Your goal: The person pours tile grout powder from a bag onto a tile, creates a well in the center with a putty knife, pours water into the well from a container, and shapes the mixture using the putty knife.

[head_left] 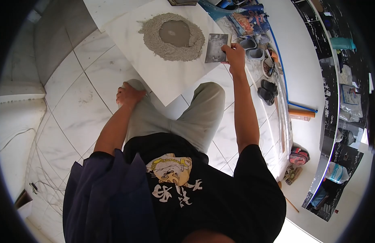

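A ring-shaped mound of grey cement-like powder (152,45) lies on a white marbled board or slab (167,83). Its hollow holds a smooth grey wet pool (171,34). To the right of the mound, my right hand (235,56) is closed on the edge of a flat, dark grey rectangular plate (216,47) with a pale strip along its right side; its exact kind I cannot make out. The plate is over the slab's right edge, just apart from the powder. My left hand (128,95) rests on my left knee, fingers spread and holding nothing.
Grey slip-on shoes (255,54) and black clogs (267,92) stand on the tiled floor to the right. A printed bag (248,21) lies beyond them. Loose cables (41,184) trail on the left. A dark shelf with assorted items (349,99) runs along the far right.
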Action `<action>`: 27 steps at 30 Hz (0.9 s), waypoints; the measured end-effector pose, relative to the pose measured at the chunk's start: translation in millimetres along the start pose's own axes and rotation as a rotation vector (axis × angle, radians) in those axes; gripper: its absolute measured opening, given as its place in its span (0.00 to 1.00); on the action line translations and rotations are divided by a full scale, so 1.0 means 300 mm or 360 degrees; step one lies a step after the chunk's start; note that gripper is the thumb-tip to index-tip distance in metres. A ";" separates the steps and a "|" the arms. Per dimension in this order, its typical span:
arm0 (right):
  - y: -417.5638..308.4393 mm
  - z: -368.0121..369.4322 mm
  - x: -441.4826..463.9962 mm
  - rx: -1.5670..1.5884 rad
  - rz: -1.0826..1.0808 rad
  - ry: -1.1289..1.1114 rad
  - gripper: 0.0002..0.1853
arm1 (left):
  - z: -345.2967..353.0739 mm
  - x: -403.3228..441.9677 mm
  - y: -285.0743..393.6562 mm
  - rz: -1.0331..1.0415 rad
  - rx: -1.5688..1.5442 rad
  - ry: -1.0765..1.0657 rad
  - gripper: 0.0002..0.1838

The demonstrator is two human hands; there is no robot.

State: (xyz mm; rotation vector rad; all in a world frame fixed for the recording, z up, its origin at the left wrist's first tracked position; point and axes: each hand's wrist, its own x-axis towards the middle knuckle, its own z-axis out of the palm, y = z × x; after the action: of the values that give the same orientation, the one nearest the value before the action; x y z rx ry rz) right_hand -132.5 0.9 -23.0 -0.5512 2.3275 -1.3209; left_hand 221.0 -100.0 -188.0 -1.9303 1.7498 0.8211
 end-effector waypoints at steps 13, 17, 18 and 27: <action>-0.109 0.046 -0.042 -0.0128 -0.0376 -0.0122 0.18 | 0.000 -0.008 -0.001 0.0019 0.0014 0.0016 0.63; -0.111 0.000 -0.035 -0.0181 -0.0567 0.0014 0.16 | -0.004 -0.014 0.001 0.0028 -0.0041 0.0032 0.62; -0.103 -0.005 -0.034 -0.0201 -0.0759 0.0083 0.15 | -0.002 -0.012 0.000 0.0025 -0.0019 0.0027 0.62; 0.004 -0.046 -0.324 -0.0705 -0.1798 -0.0255 0.16 | -0.002 -0.007 -0.008 0.0051 -0.0045 0.0032 0.60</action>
State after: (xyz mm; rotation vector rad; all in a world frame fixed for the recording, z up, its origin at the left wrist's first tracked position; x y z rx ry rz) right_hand -58.4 62.0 -2.7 -2.2319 2.1646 -1.0049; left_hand 223.2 -98.5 -186.5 -1.9400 1.7944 0.8446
